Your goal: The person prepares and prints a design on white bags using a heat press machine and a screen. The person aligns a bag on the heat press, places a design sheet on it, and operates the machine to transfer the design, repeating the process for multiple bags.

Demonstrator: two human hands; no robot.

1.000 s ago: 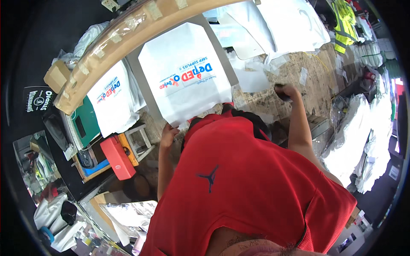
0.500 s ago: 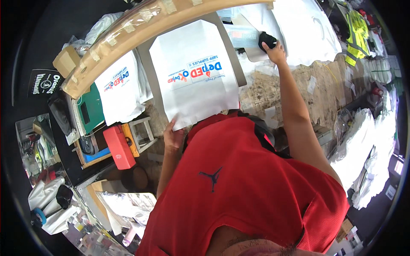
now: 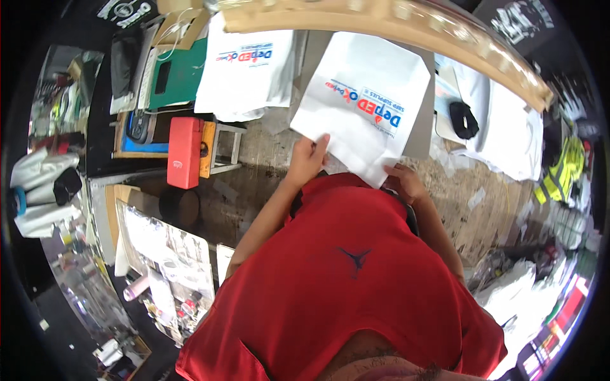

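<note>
A white printed sheet (image 3: 365, 66) with red and blue lettering is stretched between my two hands, tilted, its near edge towards my body. My left hand (image 3: 308, 159) pinches the near left part of it, thumb on top. At the near right corner my right hand (image 3: 406, 183) is closed on the edge, its fingers partly under the sheet. Beneath the sheet shows a grey board (image 3: 419, 133). A small black bundle (image 3: 463, 120) lies to the right, away from both hands.
A stack of similar printed white sheets (image 3: 244, 86) is at the left, near a green board (image 3: 181, 76). A red box (image 3: 184, 152) stands beside a wooden stool (image 3: 225, 149). A long taped cardboard piece (image 3: 381, 16) spans the far side. White sheets (image 3: 508, 136) lie at the right.
My right hand has let go of the black bundle and come back to the sheet's near right corner. The sheet has turned and shifted on the board. My view has swung right.
</note>
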